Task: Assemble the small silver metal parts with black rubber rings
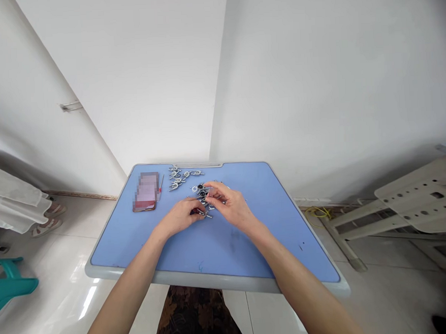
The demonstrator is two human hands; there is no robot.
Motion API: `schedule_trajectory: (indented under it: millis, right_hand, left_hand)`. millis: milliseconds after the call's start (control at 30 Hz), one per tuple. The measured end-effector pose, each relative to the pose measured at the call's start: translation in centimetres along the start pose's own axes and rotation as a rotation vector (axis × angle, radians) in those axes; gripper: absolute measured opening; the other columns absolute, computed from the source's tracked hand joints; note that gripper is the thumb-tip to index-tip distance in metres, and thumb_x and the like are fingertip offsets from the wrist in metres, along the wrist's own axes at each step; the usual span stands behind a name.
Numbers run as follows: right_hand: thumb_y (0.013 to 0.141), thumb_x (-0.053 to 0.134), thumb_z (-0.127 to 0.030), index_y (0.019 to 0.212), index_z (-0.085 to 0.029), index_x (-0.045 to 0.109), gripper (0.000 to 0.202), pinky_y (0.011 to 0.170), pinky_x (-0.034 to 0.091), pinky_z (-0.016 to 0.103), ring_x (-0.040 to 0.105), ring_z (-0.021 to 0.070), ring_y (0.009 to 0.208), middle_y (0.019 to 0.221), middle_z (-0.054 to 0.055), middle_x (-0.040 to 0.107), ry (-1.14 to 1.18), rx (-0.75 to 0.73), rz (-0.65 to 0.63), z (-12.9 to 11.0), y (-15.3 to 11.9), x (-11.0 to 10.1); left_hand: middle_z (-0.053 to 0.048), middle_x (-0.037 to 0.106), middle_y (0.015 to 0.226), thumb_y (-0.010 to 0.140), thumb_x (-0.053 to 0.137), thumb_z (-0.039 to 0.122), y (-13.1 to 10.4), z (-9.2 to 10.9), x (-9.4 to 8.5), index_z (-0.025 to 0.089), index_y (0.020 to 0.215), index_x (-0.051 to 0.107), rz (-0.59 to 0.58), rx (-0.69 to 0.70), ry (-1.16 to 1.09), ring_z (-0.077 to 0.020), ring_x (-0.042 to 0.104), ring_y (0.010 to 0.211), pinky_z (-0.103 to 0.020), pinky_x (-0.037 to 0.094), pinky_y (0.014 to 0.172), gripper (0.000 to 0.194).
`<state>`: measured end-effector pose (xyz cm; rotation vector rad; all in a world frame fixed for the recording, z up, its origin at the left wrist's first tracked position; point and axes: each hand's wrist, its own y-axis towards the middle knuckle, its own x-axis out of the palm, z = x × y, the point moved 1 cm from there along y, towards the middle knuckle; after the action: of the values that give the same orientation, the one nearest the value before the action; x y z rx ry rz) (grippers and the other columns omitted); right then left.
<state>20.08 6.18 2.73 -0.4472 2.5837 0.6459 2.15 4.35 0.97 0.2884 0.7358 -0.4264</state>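
My left hand (183, 215) rests low over the blue desk top (211, 246). Its thumb and fingers are closed on a small silver metal part (208, 215) whose thin end sticks out to the right. Just to the right, my right hand (230, 202) is held in a pinch above a loose cluster of small metal parts (195, 189). Whatever lies between its fingertips is too small to make out. Among the cluster are dark round pieces (200, 186). Farther back lies a group of similar silver looped parts (175, 181), each with a thin stem.
A phone (154, 189) with a blurred screen lies on the desk's left side. Beside it is a thin tool with a red part (160, 189). White walls (297, 85) stand behind the desk. A teal stool (14, 284) is at the left, a metal-framed desk (412, 198) at the right.
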Motion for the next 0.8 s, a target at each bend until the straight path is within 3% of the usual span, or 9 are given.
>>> schedule_trajectory:
  millis: [800]
  right_hand:
    - [0.086,0.048,-0.020,0.108,-0.026,0.055,0.024,0.069,0.049,0.030,0.061,0.0163,0.076,0.084,0.001,0.065,-0.079,-0.042,-0.044,-0.25,-0.17,0.13]
  left_hand:
    - [-0.003,0.064,0.095,0.081,0.059,0.018,-0.03,0.01,0.06,0.020,0.092,0.066,0.005,0.007,-0.014,-0.0172,0.061,0.084,-0.027,0.049,0.078,0.013]
